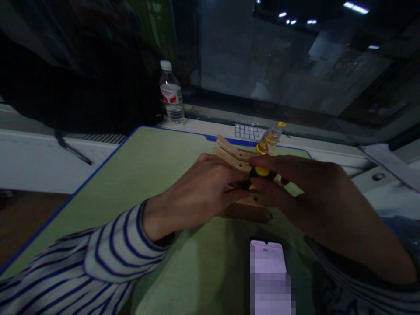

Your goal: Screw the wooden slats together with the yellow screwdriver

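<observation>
A wooden assembly [229, 153] of pale, angled slats with dark holes sits on the green tabletop. My left hand [203, 188] is closed on it from the left, thumb and forefinger near the middle of the slats. Between the thumb and fingertips of my right hand [302, 192] is a short yellow-and-black screwdriver [261, 171]. Its lower end comes close to my left fingertips, over the wood. My fingers hide the screwdriver's tip and part of the slats.
A phone [269, 262] with a lit screen lies near me on the green table [157, 148]. Beyond the table's blue edge stand a water bottle [172, 96] and a clear, yellow-capped container [271, 136]. A blue-and-white grid sheet [246, 131] is on the sill. Dark fabric fills the back left.
</observation>
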The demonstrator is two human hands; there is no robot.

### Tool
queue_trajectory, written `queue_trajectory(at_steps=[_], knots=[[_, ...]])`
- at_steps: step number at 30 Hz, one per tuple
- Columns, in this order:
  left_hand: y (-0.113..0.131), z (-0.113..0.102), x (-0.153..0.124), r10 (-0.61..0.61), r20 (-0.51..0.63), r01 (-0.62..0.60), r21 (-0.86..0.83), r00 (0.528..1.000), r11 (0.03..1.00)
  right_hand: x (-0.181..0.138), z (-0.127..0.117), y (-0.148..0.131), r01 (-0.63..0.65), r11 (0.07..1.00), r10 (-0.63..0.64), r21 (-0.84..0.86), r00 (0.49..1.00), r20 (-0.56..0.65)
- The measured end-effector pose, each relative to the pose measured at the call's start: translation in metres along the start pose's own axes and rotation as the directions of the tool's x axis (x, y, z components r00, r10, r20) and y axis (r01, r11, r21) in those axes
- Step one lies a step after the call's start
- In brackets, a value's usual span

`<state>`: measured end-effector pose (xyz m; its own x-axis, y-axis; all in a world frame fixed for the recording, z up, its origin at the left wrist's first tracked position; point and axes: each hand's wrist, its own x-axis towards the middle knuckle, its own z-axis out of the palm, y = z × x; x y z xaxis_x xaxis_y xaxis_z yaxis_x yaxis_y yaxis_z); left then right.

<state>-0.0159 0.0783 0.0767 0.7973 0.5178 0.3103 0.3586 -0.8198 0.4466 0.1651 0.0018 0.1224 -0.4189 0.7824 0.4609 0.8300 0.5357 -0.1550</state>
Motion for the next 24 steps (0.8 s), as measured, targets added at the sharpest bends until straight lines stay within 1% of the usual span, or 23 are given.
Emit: queue_trajectory(at_steps=[2,5,7,8,10,13,16,18,20,24], knots=[[0.002,-0.002,0.000,-0.003,-0.020,0.002,-0.028,1.000,1.000,-0.001,-0.005,-0.001,-0.026,1.000,0.026,0.003,0.999,-0.019],[0.005,-0.008,-0.001,-0.012,-0.097,0.006,-0.064,0.995,0.998,-0.006,-0.017,-0.001,-0.082,0.997,0.081,-0.006,0.993,-0.088],[0.007,-0.014,-0.003,-0.046,-0.131,0.039,-0.053,0.990,0.998,-0.011,-0.027,0.000,-0.128,0.992,0.125,-0.013,0.984,-0.128],[0.008,-0.017,-0.004,-0.066,-0.130,0.061,-0.041,0.989,0.997,-0.014,-0.032,0.002,-0.151,0.988,0.147,-0.015,0.979,-0.138],[0.011,-0.022,-0.003,-0.092,-0.114,0.090,-0.020,0.989,0.996,-0.019,-0.041,0.006,-0.187,0.982,0.184,-0.008,0.972,-0.144],[0.017,-0.027,0.005,-0.058,-0.099,0.058,-0.009,0.993,0.998,-0.023,-0.047,0.013,-0.181,0.983,0.183,0.028,0.976,-0.119],[0.025,-0.026,0.018,0.029,-0.006,-0.029,-0.035,1.000,0.999,-0.023,-0.047,0.019,-0.150,0.988,0.152,0.031,0.986,-0.065],[0.027,-0.023,0.024,0.064,0.064,-0.060,-0.053,0.996,0.997,-0.022,-0.044,0.021,-0.141,0.990,0.141,0.017,0.990,-0.025],[0.025,-0.019,0.028,0.071,0.101,-0.065,-0.053,0.992,0.996,-0.020,-0.042,0.021,-0.132,0.991,0.132,0.019,0.991,0.008],[0.015,-0.014,0.027,0.037,0.109,-0.032,-0.043,0.993,0.999,-0.017,-0.036,0.021,-0.110,0.994,0.109,0.022,0.993,0.045]])
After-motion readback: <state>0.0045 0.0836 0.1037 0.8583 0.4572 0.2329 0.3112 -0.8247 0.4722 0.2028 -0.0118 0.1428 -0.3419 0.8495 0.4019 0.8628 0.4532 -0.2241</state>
